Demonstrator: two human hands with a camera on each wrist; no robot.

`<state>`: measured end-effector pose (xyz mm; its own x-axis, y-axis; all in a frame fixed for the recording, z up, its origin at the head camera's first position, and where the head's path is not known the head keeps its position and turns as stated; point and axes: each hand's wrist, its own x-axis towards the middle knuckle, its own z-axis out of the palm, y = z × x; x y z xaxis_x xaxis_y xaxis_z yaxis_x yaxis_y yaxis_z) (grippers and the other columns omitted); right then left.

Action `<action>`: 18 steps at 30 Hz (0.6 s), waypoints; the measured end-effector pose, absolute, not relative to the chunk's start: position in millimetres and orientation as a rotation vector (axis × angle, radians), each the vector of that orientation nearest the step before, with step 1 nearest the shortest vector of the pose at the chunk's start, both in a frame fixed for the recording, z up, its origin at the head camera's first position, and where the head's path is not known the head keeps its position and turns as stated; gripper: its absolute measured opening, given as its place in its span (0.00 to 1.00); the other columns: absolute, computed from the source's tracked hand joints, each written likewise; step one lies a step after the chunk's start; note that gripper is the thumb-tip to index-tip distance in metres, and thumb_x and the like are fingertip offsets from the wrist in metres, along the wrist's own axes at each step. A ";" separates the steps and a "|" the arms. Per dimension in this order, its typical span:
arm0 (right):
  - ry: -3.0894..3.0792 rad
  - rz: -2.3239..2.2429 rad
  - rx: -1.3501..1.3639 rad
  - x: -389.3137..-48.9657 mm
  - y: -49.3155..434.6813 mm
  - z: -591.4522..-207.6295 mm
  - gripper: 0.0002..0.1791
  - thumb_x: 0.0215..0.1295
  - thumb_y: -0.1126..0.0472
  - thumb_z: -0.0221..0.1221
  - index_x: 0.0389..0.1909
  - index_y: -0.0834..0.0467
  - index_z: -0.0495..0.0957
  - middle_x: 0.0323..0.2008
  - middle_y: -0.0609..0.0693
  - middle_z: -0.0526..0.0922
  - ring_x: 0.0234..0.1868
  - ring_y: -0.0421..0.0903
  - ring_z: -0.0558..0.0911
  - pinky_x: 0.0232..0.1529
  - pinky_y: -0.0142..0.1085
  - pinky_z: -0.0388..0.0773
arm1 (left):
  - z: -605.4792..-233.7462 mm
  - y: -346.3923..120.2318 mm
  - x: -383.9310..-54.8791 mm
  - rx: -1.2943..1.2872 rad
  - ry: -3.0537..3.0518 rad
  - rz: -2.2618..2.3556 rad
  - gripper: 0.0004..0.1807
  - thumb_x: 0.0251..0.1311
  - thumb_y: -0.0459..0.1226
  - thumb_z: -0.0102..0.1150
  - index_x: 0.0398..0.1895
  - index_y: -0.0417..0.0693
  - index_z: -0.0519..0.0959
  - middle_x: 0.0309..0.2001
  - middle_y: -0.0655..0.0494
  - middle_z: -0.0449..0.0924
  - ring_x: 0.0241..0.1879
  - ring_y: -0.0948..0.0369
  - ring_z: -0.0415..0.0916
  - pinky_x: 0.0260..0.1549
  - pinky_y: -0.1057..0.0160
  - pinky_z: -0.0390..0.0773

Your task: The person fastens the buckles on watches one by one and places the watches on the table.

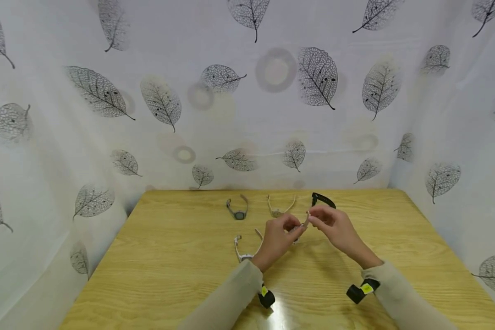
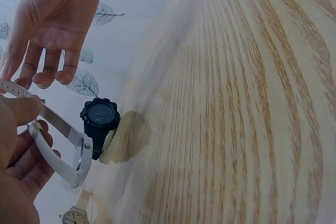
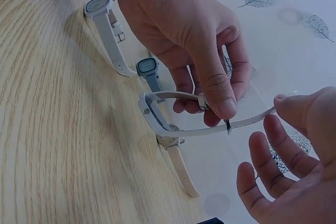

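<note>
A white wristwatch [image 3: 153, 116] hangs between both hands above the table, its strap bent into a loop. The left hand [image 1: 277, 238] pinches the strap by its buckle [image 3: 229, 126] between thumb and fingers. At the strap's perforated free end, the right hand [image 1: 339, 229] pinches with thumb and index finger; its other fingers are loosely bent in the right wrist view. The perforated strap runs past the buckle; whether the pin sits in a hole cannot be told. In the head view the hands mostly cover this watch.
On the wooden table [image 1: 169, 275] lie a grey watch [image 1: 239, 215], a beige watch [image 1: 277, 213] and a black watch [image 2: 101, 115] along the back. Another white watch [image 1: 245, 257] lies beside the left wrist. A leaf-patterned curtain [image 1: 247, 114] encloses the table's back and sides.
</note>
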<state>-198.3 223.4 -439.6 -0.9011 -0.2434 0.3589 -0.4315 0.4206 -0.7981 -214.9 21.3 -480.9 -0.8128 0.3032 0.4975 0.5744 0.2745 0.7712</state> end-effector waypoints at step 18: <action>-2.458 1.564 0.590 -199.3 227.5 -441.8 0.11 0.75 0.63 0.60 0.55 0.58 0.81 0.43 0.56 0.85 0.36 0.39 0.83 0.38 0.35 0.84 | -478.3 23.1 -212.9 -0.880 -2.266 -1.445 0.02 0.67 0.35 0.68 0.40 0.48 0.88 0.35 0.61 0.87 0.28 0.73 0.80 0.31 0.72 0.82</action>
<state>-199.3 227.5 -441.8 -0.9076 -0.2370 0.3467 -0.4144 0.3722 -0.8305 -212.9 23.1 -478.3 -0.7622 0.3289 0.5575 0.6443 0.3017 0.7028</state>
